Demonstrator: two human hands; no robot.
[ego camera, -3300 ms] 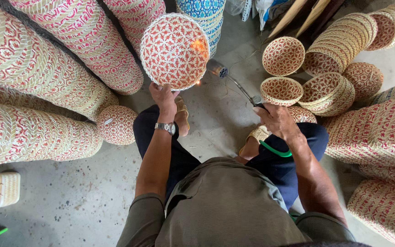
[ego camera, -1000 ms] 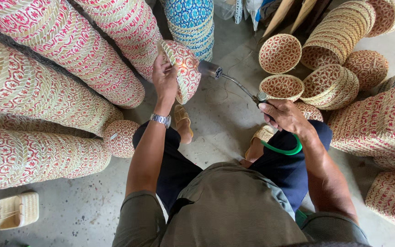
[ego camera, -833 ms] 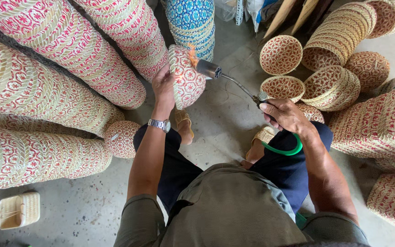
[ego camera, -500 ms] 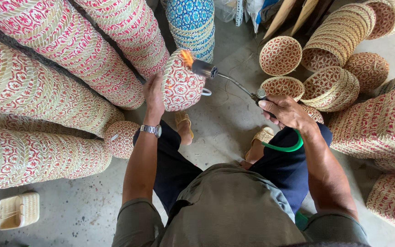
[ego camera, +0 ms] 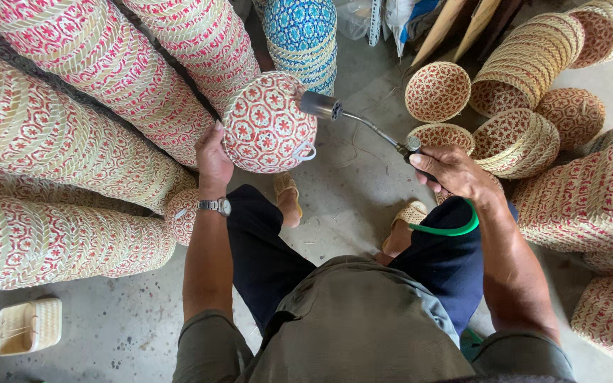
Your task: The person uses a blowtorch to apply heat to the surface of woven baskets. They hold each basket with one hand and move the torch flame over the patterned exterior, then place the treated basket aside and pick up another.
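left hand [ego camera: 213, 159] grips basket [ego camera: 269, 123], right hand [ego camera: 452, 172] w/ torch [ego camera: 360, 122].

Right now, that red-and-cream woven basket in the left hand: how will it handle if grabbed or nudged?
Probably light: the left hand holds the basket up alone by its edge. Likely fairly stiff, since the woven dome keeps its shape in that hold. Its round shape suggests it could roll if set on its side, like the stacked baskets lying nearby.

Single head view, looking steeply down from above seated person's lap, close to hands. Basket [ego camera: 269, 123] sits centre-top; stacked baskets [ego camera: 72, 135] left of it, floor [ego camera: 349, 184] below it.
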